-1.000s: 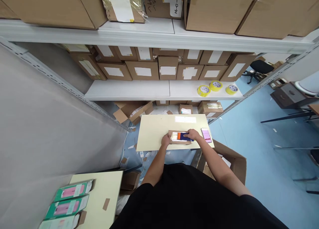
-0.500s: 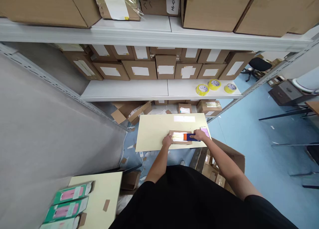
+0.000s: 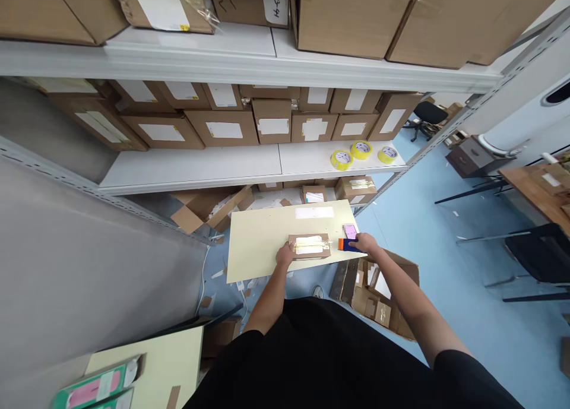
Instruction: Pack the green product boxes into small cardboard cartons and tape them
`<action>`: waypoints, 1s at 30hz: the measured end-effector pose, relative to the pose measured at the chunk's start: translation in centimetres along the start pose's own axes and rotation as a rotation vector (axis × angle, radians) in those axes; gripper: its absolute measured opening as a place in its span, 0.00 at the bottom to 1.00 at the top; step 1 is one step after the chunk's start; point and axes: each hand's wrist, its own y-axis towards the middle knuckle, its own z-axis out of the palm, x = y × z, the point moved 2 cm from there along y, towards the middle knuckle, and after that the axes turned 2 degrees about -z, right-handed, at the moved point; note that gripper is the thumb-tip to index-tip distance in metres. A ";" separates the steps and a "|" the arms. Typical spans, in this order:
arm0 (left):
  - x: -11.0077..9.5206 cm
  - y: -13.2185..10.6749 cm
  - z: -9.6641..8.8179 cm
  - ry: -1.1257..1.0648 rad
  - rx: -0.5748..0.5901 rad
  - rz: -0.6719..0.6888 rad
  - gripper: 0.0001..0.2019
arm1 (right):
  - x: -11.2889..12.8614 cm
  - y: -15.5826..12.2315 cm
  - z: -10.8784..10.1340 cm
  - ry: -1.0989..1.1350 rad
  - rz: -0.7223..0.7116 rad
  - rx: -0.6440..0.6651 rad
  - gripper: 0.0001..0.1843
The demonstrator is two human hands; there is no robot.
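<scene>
Tape dispenser (image 3: pixel 346 244) has moved right. 1.0 s ago it sat on top of the cardboard box (image 3: pixel 309 246); now it is just off the box's right end. My reading: the tape pass along the lid looks finished.

Right hand (image 3: pixel 366 243): fingers wrapped shut around the dispenser, orange end toward the box. Left hand (image 3: pixel 284 254): fingers clamped on the box's left end.

Box lies near the yellow table's (image 3: pixel 253 237) near edge, long axis left-right, label up.
</scene>
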 end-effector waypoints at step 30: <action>1.5 -0.2 -8.3 -0.234 -0.150 0.128 0.32 | 24.9 -4.3 -3.6 0.122 -0.293 -0.072 0.27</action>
